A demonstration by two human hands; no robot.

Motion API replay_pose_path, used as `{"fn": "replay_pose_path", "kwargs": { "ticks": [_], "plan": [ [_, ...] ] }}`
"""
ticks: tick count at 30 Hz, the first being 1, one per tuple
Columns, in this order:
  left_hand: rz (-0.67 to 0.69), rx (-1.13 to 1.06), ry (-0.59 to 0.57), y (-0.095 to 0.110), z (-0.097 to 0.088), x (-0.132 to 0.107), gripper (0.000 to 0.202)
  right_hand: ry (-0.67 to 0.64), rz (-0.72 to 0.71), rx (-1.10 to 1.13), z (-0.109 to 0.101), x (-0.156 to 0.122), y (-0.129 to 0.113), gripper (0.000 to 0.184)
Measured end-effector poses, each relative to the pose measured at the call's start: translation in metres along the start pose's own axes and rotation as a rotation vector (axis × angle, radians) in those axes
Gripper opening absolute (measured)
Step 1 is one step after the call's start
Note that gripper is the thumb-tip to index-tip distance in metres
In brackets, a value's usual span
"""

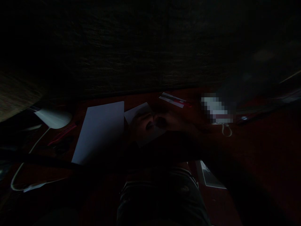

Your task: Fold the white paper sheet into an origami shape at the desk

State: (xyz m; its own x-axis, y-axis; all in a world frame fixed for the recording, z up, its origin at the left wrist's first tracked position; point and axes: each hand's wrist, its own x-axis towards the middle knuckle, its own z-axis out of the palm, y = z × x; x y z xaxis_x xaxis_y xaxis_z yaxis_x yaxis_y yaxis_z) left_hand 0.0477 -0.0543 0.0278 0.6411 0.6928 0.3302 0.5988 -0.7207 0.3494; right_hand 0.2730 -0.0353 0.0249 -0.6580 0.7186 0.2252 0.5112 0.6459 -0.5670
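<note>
The scene is very dark. My left hand (140, 124) and my right hand (171, 122) meet over a small white paper (138, 111) on a reddish-brown table (254, 147). Both hands rest on the paper with bent fingers, and their fingertips touch near its middle. They seem to pinch or press it, though the detail is lost in shadow. A larger white sheet (101, 131) lies flat just left of the small paper.
A white lamp head (54, 118) and a pale cable (21, 175) sit at the far left, with red pens (62, 133) beside them. A white-and-red strip (172, 99) lies behind the hands. Another paper (209, 177) lies at the lower right. A dark wall fills the background.
</note>
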Motion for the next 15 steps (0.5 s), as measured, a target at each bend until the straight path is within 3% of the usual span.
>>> {"fn": "replay_pose_path", "kwargs": {
  "ticks": [7,15],
  "plan": [
    [-0.021,0.034,0.041,-0.003,0.003,-0.004,0.013,0.025,-0.019,0.154,0.005,0.0,0.011,0.022],
    [-0.007,-0.017,0.012,-0.001,0.001,-0.001,0.009,0.052,-0.022,0.263,0.005,0.001,0.01,0.016]
  ]
}}
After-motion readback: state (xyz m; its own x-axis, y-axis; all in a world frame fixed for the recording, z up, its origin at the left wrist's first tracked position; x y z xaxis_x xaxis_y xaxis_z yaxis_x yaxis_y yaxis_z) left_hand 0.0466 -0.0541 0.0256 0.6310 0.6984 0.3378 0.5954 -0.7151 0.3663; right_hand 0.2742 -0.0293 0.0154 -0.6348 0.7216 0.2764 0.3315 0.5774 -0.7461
